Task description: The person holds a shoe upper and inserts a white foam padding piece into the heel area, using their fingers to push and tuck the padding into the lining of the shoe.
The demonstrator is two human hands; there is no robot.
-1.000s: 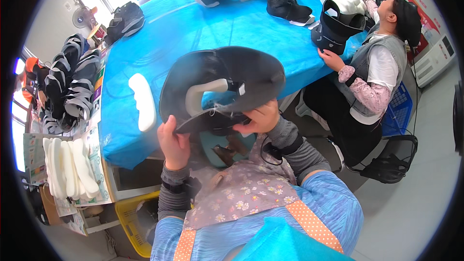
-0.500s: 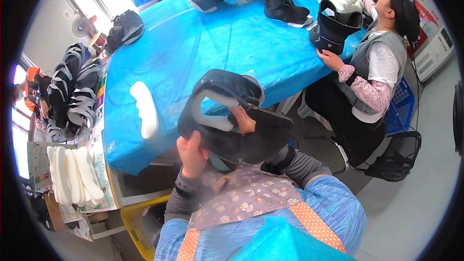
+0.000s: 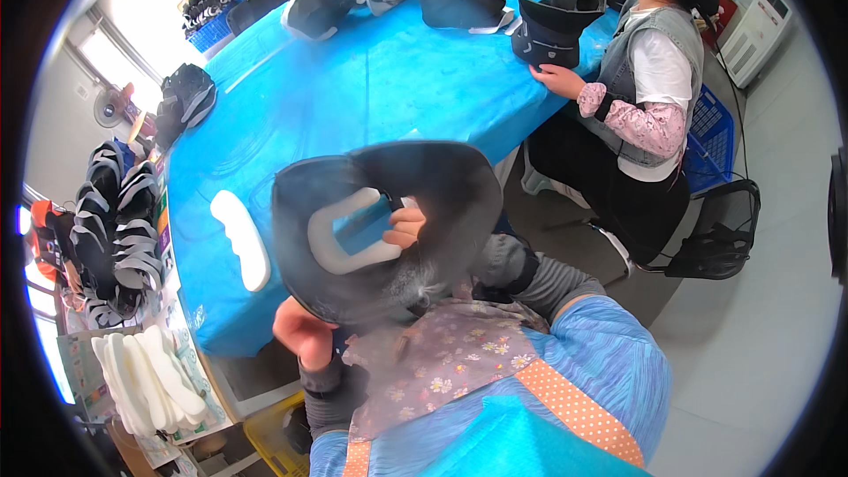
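Note:
In front of me, over the near edge of the blue table, is a black padded shell (image 3: 442, 181) with a broad curved rim. A pale grey U-shaped pad (image 3: 327, 247) lines the opening in its middle. My right hand (image 3: 405, 226) reaches from behind, its fingers showing through that opening, closed on the shell; the rest of the hand is hidden. At the shell's lower left edge is my left hand (image 3: 305, 333), smeared by motion, so its fingers are unclear. A white wavy-edged foam strip (image 3: 241, 243) lies on the table to the left.
The blue-covered table (image 3: 291, 97) carries several black-and-grey padded pieces (image 3: 459, 4) at the back. On the right a co-worker holds a similar black piece (image 3: 549, 31). Stacked grey-and-black parts (image 3: 110, 221) and white foam strips (image 3: 150, 380) stand left, above a yellow crate (image 3: 274, 442).
The shell has turned so its wide hollow side faces me. My left hand has moved down and left along its edge. The whole view has shifted, and the table scene sits further left.

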